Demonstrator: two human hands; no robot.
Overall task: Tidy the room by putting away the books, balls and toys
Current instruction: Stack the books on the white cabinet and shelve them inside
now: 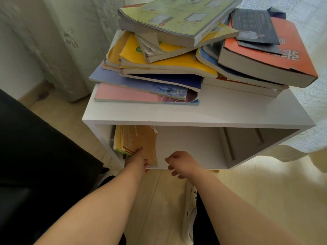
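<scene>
A white open-fronted cabinet stands in front of me. On its top lies a messy pile of books: a pink one at the bottom left, yellow ones above it, a green one on top and a thick orange one at the right. Inside the shelf, at its left wall, a few books stand upright, the outermost an orange-brown book. My left hand presses against that book's lower edge. My right hand hovers at the shelf's front edge, fingers loosely curled, holding nothing.
A black piece of furniture fills the left side. Pale curtains hang behind the cabinet on the left and right. The floor is light wood. The right part of the shelf holds no books. My white shoe shows below.
</scene>
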